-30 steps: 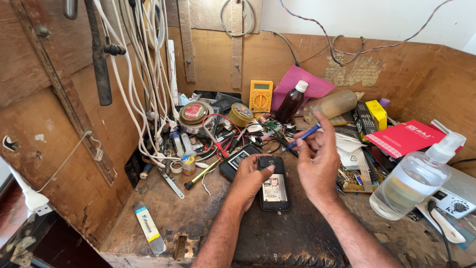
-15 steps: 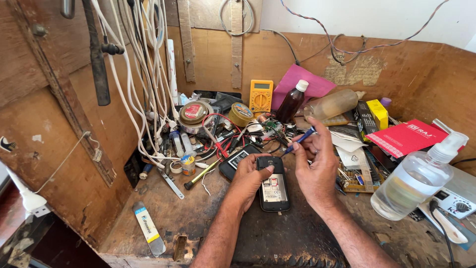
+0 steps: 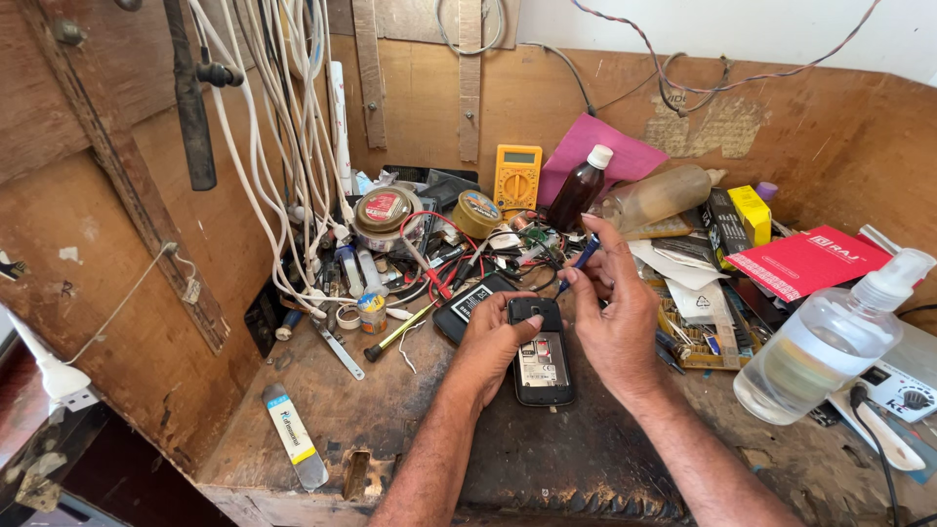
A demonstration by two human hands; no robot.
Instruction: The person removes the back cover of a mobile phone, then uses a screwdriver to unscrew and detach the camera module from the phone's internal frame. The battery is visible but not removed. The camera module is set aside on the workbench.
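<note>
A small black mobile phone with its back cover removed (image 3: 543,356) is steadied near the middle of the cluttered wooden counter (image 3: 322,400), toward its front edge, by the left hand (image 3: 493,344), whose fingers are closed against the phone's left side and top corner. A thin blue-handled tool (image 3: 583,257) is pinched between the thumb and fingers of the right hand (image 3: 617,317), which is held just above and to the right of the phone; the tool's tip points away toward the tangle of wires at the back. For the step in hand to go well, it is judged that the phone should be kept pressed flat so it cannot slide, and the tool should be brought down lightly and squarely onto the exposed back, with the wrist braced on the counter. One phone and one blue tool are counted. One yellow multimeter (image 3: 517,178) is seen against the back wall, one dark brown bottle with a white cap (image 3: 580,189) beside it, one clear plastic spray bottle (image 3: 830,342) near the right edge, and two round tins (image 3: 387,213) at the back left.
</note>
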